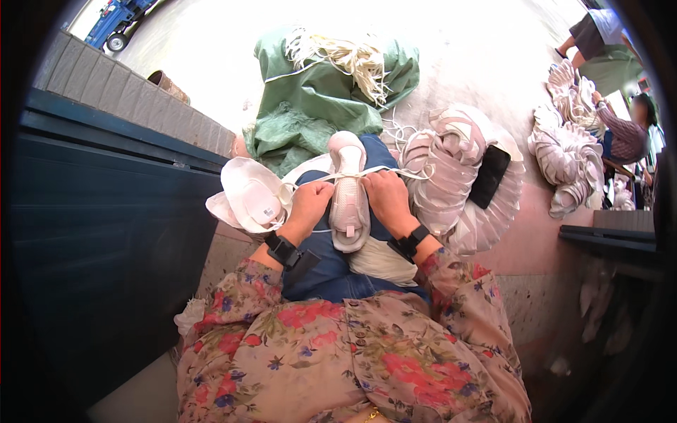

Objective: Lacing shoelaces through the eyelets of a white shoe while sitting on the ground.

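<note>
A pale pink-and-white shoe upper point(348, 220) lies lengthwise on my lap, over blue jeans. Across its middle runs a white shoelace point(407, 171), its two ends sticking out left and right. My left hand point(310, 204) is closed on the lace at the shoe's left side. On the opposite side my right hand point(387, 196) also grips the lace, fingers curled in; the fingertips of both are mostly hidden. Beside my left hand rest more white shoe uppers point(248, 192). A cream bundle point(384, 261) lies on my lap under my right wrist.
In front stands a green sack point(310, 102) topped with a heap of loose white laces point(360, 62). Stacked uppers point(448, 162) sit at my right with a black phone point(489, 176) on them. A dark blue panel point(113, 233) borders the left. Two people point(627, 134) and more uppers point(570, 151) are farther right.
</note>
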{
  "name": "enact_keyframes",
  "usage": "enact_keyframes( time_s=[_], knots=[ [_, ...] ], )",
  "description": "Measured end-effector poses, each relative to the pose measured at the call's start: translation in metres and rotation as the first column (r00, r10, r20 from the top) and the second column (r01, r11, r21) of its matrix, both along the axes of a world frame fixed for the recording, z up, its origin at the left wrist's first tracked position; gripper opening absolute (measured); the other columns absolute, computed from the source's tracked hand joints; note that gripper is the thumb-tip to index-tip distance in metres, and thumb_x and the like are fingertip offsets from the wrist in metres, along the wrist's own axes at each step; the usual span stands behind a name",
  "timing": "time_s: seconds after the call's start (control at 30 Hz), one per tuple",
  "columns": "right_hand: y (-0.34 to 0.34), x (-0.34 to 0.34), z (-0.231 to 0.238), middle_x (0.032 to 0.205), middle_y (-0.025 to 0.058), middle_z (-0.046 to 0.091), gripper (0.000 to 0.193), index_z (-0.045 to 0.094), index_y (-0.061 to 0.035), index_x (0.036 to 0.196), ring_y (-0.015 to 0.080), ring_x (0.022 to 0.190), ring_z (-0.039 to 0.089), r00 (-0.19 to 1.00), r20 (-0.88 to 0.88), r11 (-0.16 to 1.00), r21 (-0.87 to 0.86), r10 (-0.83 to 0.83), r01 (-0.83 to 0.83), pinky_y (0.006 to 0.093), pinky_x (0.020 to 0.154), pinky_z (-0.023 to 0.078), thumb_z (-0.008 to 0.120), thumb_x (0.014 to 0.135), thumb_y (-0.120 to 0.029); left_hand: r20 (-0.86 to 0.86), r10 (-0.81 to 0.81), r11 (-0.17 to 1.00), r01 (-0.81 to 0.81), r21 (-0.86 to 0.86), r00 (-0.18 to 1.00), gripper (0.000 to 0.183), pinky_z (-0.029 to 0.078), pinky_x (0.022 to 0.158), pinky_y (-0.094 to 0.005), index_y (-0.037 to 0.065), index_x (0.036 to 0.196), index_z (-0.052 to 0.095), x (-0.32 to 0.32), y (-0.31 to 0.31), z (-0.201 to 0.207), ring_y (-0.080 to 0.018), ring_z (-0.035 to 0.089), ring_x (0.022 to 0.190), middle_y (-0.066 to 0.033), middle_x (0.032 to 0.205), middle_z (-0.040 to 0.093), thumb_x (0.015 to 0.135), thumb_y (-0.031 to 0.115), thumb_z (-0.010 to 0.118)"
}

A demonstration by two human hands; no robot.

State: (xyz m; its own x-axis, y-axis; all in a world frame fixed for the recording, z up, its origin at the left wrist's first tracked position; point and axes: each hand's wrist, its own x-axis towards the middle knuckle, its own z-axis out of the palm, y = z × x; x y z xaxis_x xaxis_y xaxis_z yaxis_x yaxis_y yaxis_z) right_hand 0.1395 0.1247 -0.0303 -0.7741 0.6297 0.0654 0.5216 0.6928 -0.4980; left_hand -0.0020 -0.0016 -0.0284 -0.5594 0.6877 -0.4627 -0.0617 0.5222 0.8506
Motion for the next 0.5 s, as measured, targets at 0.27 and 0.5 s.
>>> enact_keyframes(
  time_s=[0.27, 0.5],
  knots=[
    [0.005, 0.001, 0.001, 0.086, 0.0163, 0.059, 0.026, 0.059, -0.0002, 0.090, 0.0336, 0.086, 0.053, 0.995, -0.051, 0.981, -0.168, 0.086, -0.093, 0.0422, 0.076, 0.043, 0.059, 0.083, -0.026, -0.343, -0.115, 0.993, 0.117, -0.016, 0.932, 0.020, 0.044, 0.059, -0.0304, -0.001, 0.089, 0.066, -0.009, 0.018, -0.011, -0.0171, 0.058, 0.063, -0.0083, 0.071, 0.064, 0.086, 0.014, 0.055],
    [0.005, -0.001, -0.016, 0.088, 0.0204, 0.058, 0.021, 0.056, 0.0012, 0.087, 0.0373, 0.088, 0.053, 0.984, 0.010, 0.977, -0.122, 0.178, -0.176, 0.0453, 0.079, 0.043, 0.049, 0.086, -0.019, -0.808, -0.481, 0.828, 0.478, -0.292, 0.340, 0.009, 0.047, 0.067, -0.0419, 0.004, 0.077, 0.061, -0.023, 0.026, 0.012, -0.0285, 0.061, 0.078, -0.0112, 0.082, 0.063, 0.079, 0.010, 0.054]
  ],
)
